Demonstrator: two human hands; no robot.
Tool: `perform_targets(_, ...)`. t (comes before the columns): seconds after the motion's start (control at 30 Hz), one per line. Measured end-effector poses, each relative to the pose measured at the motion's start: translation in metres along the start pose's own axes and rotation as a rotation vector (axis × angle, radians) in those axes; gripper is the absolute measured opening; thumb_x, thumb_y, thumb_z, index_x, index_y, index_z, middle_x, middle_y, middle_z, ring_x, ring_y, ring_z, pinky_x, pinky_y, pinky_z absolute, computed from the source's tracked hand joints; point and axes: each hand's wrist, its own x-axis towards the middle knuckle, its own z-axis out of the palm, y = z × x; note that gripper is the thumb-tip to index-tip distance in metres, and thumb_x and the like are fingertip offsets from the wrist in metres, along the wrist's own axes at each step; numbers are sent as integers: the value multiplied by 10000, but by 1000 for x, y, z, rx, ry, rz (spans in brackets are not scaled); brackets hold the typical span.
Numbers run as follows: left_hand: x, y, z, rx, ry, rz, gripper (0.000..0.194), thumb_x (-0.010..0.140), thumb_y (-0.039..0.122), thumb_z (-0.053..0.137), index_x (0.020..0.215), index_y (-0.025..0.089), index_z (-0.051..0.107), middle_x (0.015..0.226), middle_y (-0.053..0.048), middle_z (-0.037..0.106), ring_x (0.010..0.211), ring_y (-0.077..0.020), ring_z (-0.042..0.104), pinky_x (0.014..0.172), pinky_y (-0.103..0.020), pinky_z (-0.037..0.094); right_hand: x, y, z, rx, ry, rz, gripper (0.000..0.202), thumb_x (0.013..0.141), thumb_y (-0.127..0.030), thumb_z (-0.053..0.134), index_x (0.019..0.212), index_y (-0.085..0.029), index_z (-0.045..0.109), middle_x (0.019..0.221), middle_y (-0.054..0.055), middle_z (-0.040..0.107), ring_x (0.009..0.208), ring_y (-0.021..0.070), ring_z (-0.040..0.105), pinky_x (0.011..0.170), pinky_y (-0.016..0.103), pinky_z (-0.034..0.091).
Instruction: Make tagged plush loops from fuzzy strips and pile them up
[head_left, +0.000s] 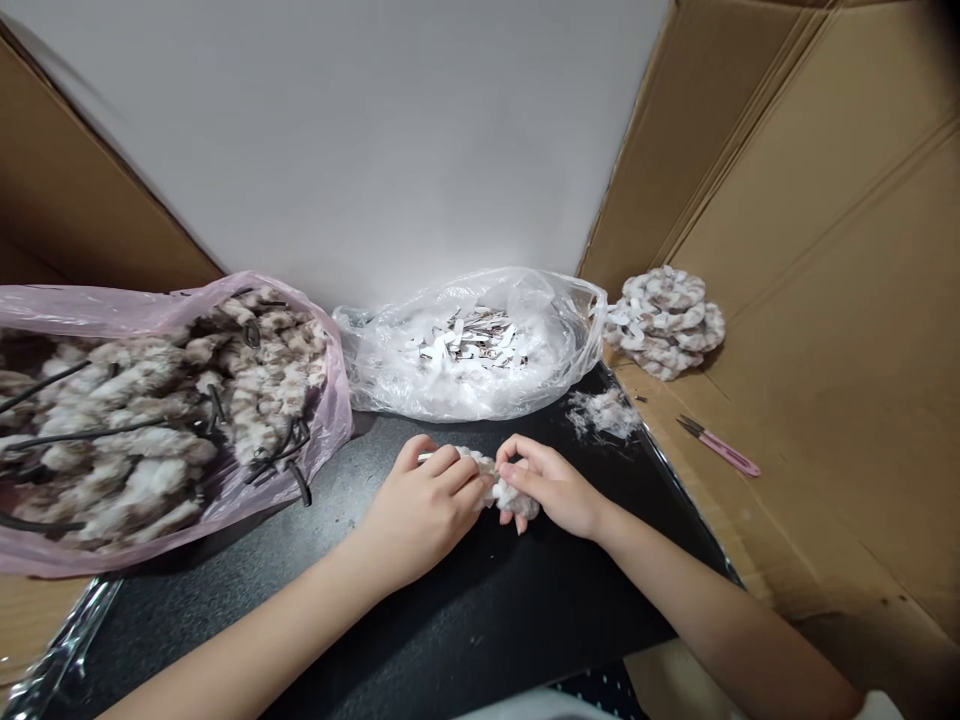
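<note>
Over the black table, near its middle, my left hand (429, 505) has its fingers wrapped round a fluffy white-and-grey piece (517, 503). My right hand (553, 482) pinches the same piece from the other side, thumb and index finger together. The piece is small and partly hidden by the fingers. A thin pale bit sticks out by my left index finger, too small to make out. Just beyond my hands lies a clear plastic bag (390, 385) with many white tags or labels (480, 340) in it.
At the left, a pink plastic bag (337, 400) holds fluffy brown-white pieces (150, 390) with dark cords. A heap of similar fluffy pieces (667, 320) sits at the back right. Loose fluff (606, 412) lies near the table's right edge. Pink-handled snips (720, 447) rest on cardboard.
</note>
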Motion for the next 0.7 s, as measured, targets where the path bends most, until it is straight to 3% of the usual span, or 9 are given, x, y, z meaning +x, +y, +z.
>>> perform_targets(0.13,-1,2,2,118,144,39,163,922,171,523,1024,167,650,750,-9,662,724,-179,554,761,-376,337,2,-3,2,129,7,51,439,759,-578,662,800,-197,449,612,1,684,438,124,619,439,208,467)
perform_targets(0.27,-4,0,4,99,219,43,220,930,124,505,1108,164,628,854,-17,726,729,-160,590,746,-367,338,1,-7,2,196,126,38,441,670,-460,795,821,-189,481,611,-16,685,488,127,644,471,199,464)
perform_targets(0.37,-5,0,6,45,256,28,194,936,104,483,1004,185,645,885,-3,747,729,-143,611,739,-348,337,1,-7,1,238,225,7,452,581,-333,870,809,-177,513,636,-26,691,529,96,631,532,193,471)
perform_targets(0.47,-5,-1,7,17,308,54,159,921,104,523,851,188,638,866,16,758,738,-135,619,732,-332,344,1,-6,1,243,227,43,435,554,-275,879,804,-168,539,663,-18,705,546,86,623,555,197,467)
perform_targets(0.7,-6,0,4,54,373,135,133,930,127,543,916,170,668,909,27,778,778,-156,618,706,-335,352,3,-2,1,247,204,106,429,574,-272,859,839,-172,536,664,-22,704,531,86,608,542,207,458)
